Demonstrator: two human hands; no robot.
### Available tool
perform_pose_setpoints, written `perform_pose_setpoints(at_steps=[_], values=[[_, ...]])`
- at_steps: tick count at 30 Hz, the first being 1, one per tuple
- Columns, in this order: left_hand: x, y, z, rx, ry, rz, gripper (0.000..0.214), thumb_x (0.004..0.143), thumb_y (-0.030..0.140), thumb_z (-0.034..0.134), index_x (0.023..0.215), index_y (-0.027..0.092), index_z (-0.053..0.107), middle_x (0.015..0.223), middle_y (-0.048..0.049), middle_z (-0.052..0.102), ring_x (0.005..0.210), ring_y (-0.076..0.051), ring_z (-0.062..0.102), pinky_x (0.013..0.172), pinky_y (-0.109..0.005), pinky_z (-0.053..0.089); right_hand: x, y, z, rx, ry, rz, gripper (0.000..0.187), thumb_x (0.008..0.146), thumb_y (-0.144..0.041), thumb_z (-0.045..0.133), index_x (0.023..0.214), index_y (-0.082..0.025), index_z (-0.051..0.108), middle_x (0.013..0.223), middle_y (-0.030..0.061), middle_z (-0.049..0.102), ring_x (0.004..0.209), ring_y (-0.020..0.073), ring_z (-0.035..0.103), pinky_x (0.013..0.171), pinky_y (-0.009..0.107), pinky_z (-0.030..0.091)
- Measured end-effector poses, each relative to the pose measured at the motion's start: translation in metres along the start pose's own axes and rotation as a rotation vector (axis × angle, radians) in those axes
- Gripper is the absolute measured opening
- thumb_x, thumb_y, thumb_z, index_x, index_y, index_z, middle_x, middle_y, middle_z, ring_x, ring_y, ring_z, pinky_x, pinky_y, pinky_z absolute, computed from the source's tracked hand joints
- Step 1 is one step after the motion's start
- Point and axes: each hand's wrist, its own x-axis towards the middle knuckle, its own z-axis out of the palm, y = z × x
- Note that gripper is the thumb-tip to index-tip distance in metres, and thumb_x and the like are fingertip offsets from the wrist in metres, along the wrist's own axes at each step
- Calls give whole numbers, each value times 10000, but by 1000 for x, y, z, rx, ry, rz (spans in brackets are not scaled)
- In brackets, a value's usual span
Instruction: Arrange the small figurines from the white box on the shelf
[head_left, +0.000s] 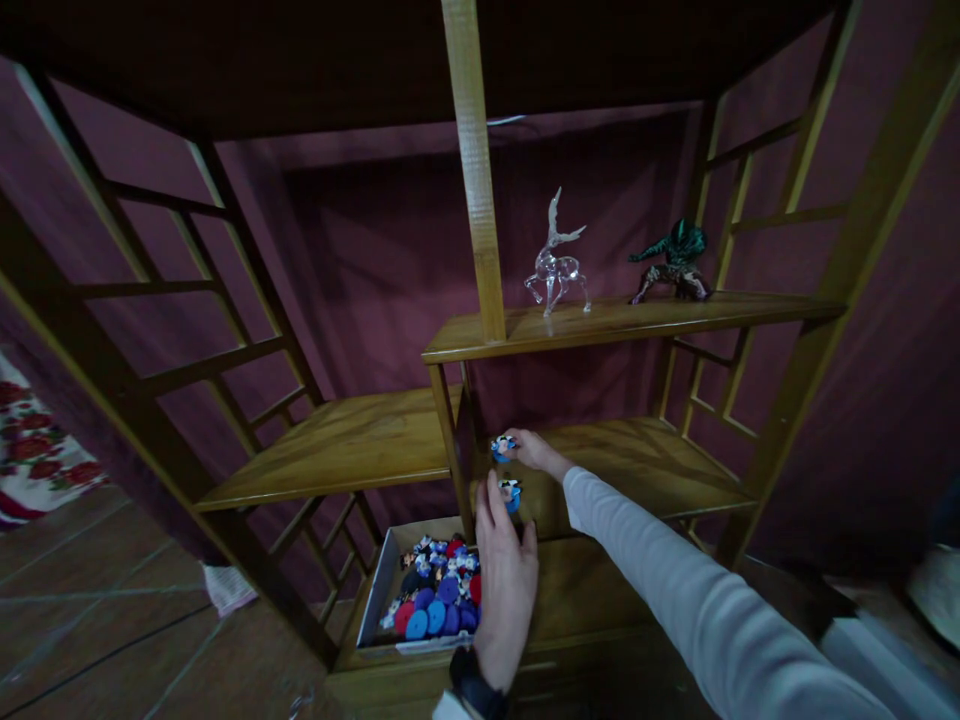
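My right hand (529,449) reaches out to the left end of a low wooden shelf (645,455) and pinches a small blue-based figurine (502,446) there. My left hand (504,580), with a dark band at the wrist, is raised over the lowest shelf and grips a second small blue-based figurine (511,493) at its fingertips. Just left of that hand lies an open grey box (375,590) filled with several small figurines on blue, red and purple bases.
The wooden shelving unit has an upright post (474,170) and stepped shelves. A clear glass deer (556,262) and a dark green creature figure (673,260) stand on the upper right shelf. A bare shelf (337,445) sits left. A floral cloth (34,440) lies far left.
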Motion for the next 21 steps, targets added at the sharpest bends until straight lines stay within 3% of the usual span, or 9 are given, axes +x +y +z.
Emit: perform_pose_setpoints(at_steps=[3,5,9,11,16,21], values=[[-33,4,-3,33,-39,93,707,823,95,428,1435,245,106,1506,-89,124,1382,-240,136,1100,-442,255,0,-1,-2,25,-33,13,148,653,-173,681,794,-191,640,684,-38,653,676,128,596,655,220,453],[-59,-3,-2,65,-135,195,684,832,72,387,1434,260,124,1513,-75,116,1380,-240,146,1083,-445,294,0,-2,-4,43,-54,23,146,654,-173,686,792,-192,641,687,-32,656,690,137,601,673,237,463],[-112,-39,9,156,-352,460,672,825,41,350,1432,266,167,1486,-97,232,1356,-261,224,1029,-440,378,2,-2,-6,84,-105,44,187,648,-170,704,823,-188,639,721,-26,665,719,144,613,711,253,474],[-133,-61,15,195,-436,513,671,825,46,352,1432,269,174,1468,-97,281,1337,-251,276,1016,-409,400,3,0,-7,104,-132,53,248,625,-162,726,855,-187,636,746,-26,670,735,143,617,732,255,476],[-166,-112,23,247,-601,380,647,837,63,321,1428,290,191,1461,-43,304,1289,-190,374,1003,-298,417,5,5,-7,138,-177,62,375,558,-109,769,896,-178,622,777,-18,675,757,146,620,743,249,481],[-181,-136,19,245,-698,127,736,756,-15,298,1414,308,232,1485,27,236,1294,-165,366,1001,-247,408,6,6,-5,170,-178,49,428,551,-93,770,934,-199,613,804,-25,676,779,145,622,748,245,481]])
